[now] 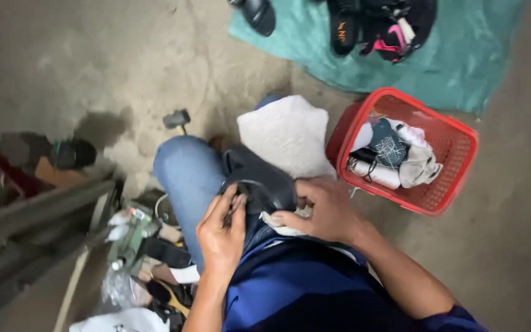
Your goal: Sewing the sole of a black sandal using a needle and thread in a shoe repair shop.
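Note:
A dark grey shoe [259, 178] lies across my lap, on my blue-jeaned knee [185, 169]. My left hand [221, 230] grips its near left edge, fingers curled around a thin dark cord or tool there. My right hand [321, 212] presses on the shoe's right side and pinches a whitish bit of material under its rim. A white cloth [287, 132] is draped over my other knee just beyond the shoe.
A red plastic basket [456, 144] holding white and dark cloth items stands on the concrete floor at my right. Further off, dark sandals [345, 27] rest on a teal mat [474, 55]. Bottles, scraps and tools clutter the floor at my left [133, 237].

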